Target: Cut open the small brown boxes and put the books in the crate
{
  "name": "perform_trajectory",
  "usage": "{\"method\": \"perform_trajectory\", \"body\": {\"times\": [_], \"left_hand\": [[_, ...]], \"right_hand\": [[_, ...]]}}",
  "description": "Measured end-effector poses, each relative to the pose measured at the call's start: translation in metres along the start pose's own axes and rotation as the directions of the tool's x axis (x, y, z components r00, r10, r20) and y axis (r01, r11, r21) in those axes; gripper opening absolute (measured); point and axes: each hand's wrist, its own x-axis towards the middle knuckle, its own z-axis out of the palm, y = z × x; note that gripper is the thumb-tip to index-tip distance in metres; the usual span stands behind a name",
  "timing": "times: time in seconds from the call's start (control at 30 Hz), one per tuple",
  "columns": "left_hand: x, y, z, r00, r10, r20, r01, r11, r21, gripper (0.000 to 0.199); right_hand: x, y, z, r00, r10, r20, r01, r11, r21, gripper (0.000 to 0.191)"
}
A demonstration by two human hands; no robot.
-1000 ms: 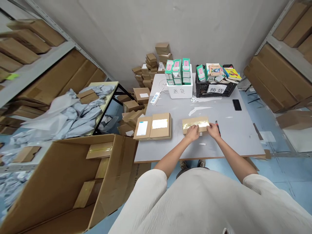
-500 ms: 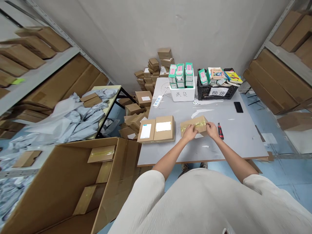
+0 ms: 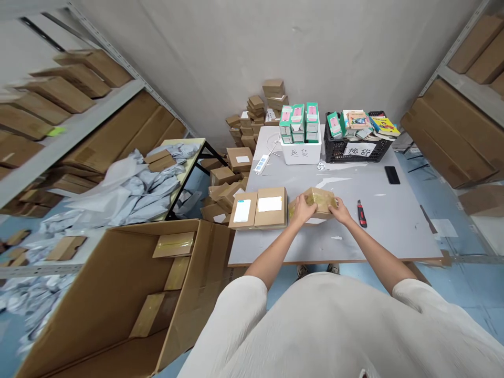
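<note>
Turned since the earlier frame, the taped carton (image 3: 322, 196) is clasped in the grip of left hand (image 3: 304, 210) and right hand (image 3: 340, 212) over the worktop (image 3: 271, 248); beyond, a white bin (image 3: 301, 157) holds green boxes (image 3: 298, 115), a black crate (image 3: 334, 153) mainly books (image 3: 357, 121).

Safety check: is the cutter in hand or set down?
Set down: the cutter lies on the table; the left hand and right hand both hold the box. Blade in or out: cannot tell.

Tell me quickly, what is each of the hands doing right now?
Left hand: closed on a brown, rectangular, tape-sealed cardboard box.
Right hand: closed on the same box, at its right end.
</note>
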Motion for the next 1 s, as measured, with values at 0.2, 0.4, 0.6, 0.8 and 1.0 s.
{"method": "perform_trajectory", "body": {"times": [0.2, 0.4, 0.6, 0.8, 1.0], "left_hand": [[0.005, 0.0, 0.01, 0.996, 0.087, -0.013, -0.088, 0.995, -0.053, 0.058], [0.009, 0.013, 0.039, 0.992, 0.129, 0.004, -0.128, 0.983, -0.136, 0.082], [0.012, 0.015, 0.052, 0.99, 0.125, 0.071, -0.115, 0.985, -0.125, 0.087], [0.003, 0.022, 0.044, 0.972, 0.235, 0.023, -0.235, 0.956, 0.177, 0.076], [-0.006, 0.041, 0.045, 0.954, 0.27, 0.129, -0.291, 0.937, 0.191, 0.054]], "right_hand": [[-0.001, -0.003, -0.009, 0.998, -0.056, -0.038, 0.057, 0.998, 0.017, 0.072], [-0.001, -0.004, -0.039, 0.983, -0.117, -0.141, 0.109, 0.992, -0.067, 0.063], [-0.005, 0.0, -0.055, 0.975, -0.148, -0.164, 0.14, 0.988, -0.06, 0.062], [-0.011, -0.01, -0.046, 0.977, -0.201, -0.077, 0.206, 0.976, 0.066, 0.058], [-0.01, -0.026, -0.036, 0.978, -0.187, -0.088, 0.199, 0.967, 0.16, 0.057]]}}
